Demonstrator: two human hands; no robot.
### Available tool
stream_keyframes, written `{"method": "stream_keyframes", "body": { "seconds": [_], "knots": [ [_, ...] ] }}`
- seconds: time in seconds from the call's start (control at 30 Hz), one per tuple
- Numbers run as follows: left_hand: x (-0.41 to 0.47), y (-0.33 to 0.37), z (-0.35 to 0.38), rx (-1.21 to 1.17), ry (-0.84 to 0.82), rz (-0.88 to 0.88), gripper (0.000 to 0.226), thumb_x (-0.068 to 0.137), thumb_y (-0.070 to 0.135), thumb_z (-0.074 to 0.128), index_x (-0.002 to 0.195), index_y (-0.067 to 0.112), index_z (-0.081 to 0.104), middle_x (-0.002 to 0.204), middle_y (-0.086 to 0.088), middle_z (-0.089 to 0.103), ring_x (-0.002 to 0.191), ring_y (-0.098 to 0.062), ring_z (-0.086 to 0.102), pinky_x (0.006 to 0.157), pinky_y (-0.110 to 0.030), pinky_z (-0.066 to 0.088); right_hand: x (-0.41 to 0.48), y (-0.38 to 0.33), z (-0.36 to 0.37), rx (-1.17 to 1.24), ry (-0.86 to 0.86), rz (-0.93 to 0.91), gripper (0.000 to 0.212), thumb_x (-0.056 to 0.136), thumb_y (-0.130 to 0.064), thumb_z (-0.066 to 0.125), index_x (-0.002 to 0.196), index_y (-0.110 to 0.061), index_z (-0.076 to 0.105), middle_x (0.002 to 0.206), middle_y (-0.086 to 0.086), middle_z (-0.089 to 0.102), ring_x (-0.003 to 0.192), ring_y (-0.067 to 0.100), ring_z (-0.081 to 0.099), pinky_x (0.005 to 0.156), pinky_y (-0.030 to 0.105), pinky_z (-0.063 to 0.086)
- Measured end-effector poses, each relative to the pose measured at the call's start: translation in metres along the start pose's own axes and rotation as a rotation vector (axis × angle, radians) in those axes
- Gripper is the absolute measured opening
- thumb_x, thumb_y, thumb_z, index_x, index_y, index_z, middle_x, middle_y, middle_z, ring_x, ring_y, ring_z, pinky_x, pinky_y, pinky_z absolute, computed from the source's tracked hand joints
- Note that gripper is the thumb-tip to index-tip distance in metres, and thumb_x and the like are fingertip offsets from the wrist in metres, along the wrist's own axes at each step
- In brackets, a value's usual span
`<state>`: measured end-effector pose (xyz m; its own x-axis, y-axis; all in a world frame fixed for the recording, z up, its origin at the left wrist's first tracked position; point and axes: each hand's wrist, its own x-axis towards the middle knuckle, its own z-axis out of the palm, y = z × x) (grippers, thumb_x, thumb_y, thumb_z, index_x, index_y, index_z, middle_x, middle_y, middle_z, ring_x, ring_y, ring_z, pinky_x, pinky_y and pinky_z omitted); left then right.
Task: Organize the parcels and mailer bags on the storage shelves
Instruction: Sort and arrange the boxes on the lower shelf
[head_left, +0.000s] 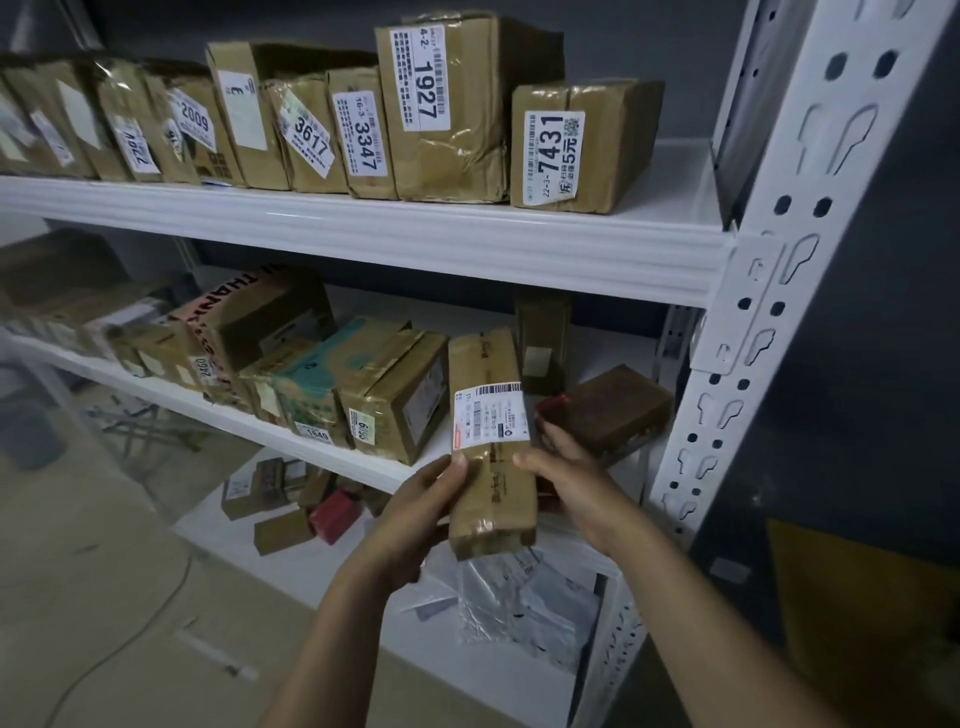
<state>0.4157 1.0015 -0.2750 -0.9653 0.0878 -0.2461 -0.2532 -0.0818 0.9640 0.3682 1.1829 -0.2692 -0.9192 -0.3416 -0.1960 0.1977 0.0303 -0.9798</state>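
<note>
Currently held upright btwn both hands, a narrow taped parcel sits in front of the middle shelf, right end; left hand grips its left edge, right hand its right. Risk: slotting it beside the taped box could knock the tilted dark box. Label text unreadable; right fingers partly hidden; mailer bags below partly covered.

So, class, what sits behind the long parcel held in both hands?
A tall box and a dark brown box on the middle shelf; a red item shows partly, the rest covered by the parcel.
</note>
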Motion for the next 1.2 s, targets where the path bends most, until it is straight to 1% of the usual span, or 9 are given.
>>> {"method": "stream_keyframes", "body": {
  "seconds": [0.1, 0.2, 0.4, 0.5, 0.6, 0.7, 0.87, 1.03, 1.2],
  "knots": [
    [0.006, 0.000, -0.002, 0.052, 0.105, 0.083, 0.076, 0.078, 0.048, 0.067, 0.144, 0.025, 0.037, 0.122, -0.001, 0.065, 0.102, -0.015, 0.068, 0.087, -0.036, 0.056, -0.005, -0.003, 0.000, -0.055, -0.049, 0.012, 0.112, 0.057, -0.039, 0.081, 0.151, -0.031, 0.021, 0.145, -0.002, 0.042, 0.127, 0.019, 0.046, 0.110, 0.046, 0.036],
    [0.010, -0.001, -0.002, 0.033, 0.120, 0.137, 0.076, 0.071, 0.038, 0.075, 0.140, 0.024, 0.043, 0.117, -0.002, 0.066, 0.099, -0.017, 0.069, 0.086, -0.038, 0.057, -0.004, 0.000, -0.002, -0.081, -0.093, -0.002, 0.083, 0.080, -0.016, 0.073, 0.148, -0.028, 0.027, 0.125, -0.010, 0.056, 0.110, 0.010, 0.057, 0.101, 0.034, 0.043],
    [0.009, -0.001, -0.006, 0.162, -0.014, 0.148, 0.070, 0.068, 0.032, 0.080, 0.130, 0.028, 0.049, 0.115, -0.001, 0.067, 0.099, -0.012, 0.068, 0.072, -0.022, 0.055, 0.003, -0.010, 0.003, -0.056, 0.014, -0.110, 0.066, 0.083, -0.035, 0.072, 0.140, -0.035, 0.040, 0.121, -0.001, 0.066, 0.100, 0.014, 0.069, 0.089, 0.041, 0.055],
    [0.010, 0.012, -0.011, 0.134, 0.041, 0.263, 0.062, 0.073, 0.037, 0.080, 0.127, 0.028, 0.050, 0.113, 0.004, 0.067, 0.098, -0.008, 0.067, 0.072, -0.020, 0.055, 0.004, -0.012, 0.005, -0.073, -0.044, -0.100, 0.063, 0.081, -0.022, 0.073, 0.136, -0.036, 0.044, 0.123, 0.001, 0.063, 0.104, 0.017, 0.067, 0.088, 0.040, 0.056],
    [0.017, 0.031, -0.023, 0.037, 0.094, 0.375, 0.062, 0.070, 0.026, 0.083, 0.123, 0.028, 0.051, 0.110, 0.004, 0.070, 0.100, -0.011, 0.068, 0.078, -0.025, 0.056, 0.006, -0.016, 0.010, -0.060, -0.079, -0.098, 0.059, 0.080, -0.009, 0.072, 0.126, -0.039, 0.049, 0.122, 0.004, 0.062, 0.105, 0.019, 0.066, 0.085, 0.036, 0.056],
    [0.025, 0.044, -0.033, 0.061, 0.027, 0.391, 0.071, 0.063, 0.029, 0.087, 0.124, 0.033, 0.050, 0.111, 0.003, 0.069, 0.102, -0.013, 0.067, 0.080, -0.030, 0.057, 0.009, -0.021, 0.018, -0.029, -0.028, -0.149, 0.067, 0.070, -0.009, 0.076, 0.124, -0.039, 0.051, 0.118, 0.001, 0.066, 0.104, 0.018, 0.067, 0.087, 0.037, 0.054],
    [0.039, 0.062, -0.062, 0.031, -0.105, 0.449, 0.071, 0.063, 0.019, 0.086, 0.122, 0.029, 0.048, 0.111, -0.005, 0.069, 0.100, -0.024, 0.067, 0.064, -0.023, 0.055, 0.017, -0.040, 0.042, -0.035, 0.126, -0.266, 0.078, 0.060, -0.005, 0.071, 0.129, -0.035, 0.052, 0.120, 0.001, 0.066, 0.104, 0.017, 0.067, 0.084, 0.039, 0.056],
    [0.055, 0.084, -0.101, 0.175, -0.286, 0.535, 0.079, 0.069, -0.006, 0.078, 0.123, 0.041, 0.044, 0.113, 0.016, 0.066, 0.108, -0.003, 0.062, 0.082, -0.027, 0.056, 0.028, -0.047, 0.079, -0.113, 0.336, -0.354, 0.075, 0.062, -0.009, 0.071, 0.128, -0.039, 0.052, 0.129, -0.005, 0.061, 0.124, 0.017, 0.054, 0.100, 0.045, 0.049],
    [0.072, 0.085, -0.126, 0.310, -0.443, 0.593, 0.085, 0.077, -0.006, 0.071, 0.134, 0.044, 0.033, 0.124, 0.024, 0.055, 0.115, 0.012, 0.051, 0.089, -0.011, 0.046, 0.024, -0.045, 0.108, -0.016, 0.354, -0.349, 0.073, 0.069, -0.017, 0.072, 0.135, -0.035, 0.049, 0.131, -0.007, 0.061, 0.125, 0.014, 0.054, 0.102, 0.043, 0.047]
  ]
}}
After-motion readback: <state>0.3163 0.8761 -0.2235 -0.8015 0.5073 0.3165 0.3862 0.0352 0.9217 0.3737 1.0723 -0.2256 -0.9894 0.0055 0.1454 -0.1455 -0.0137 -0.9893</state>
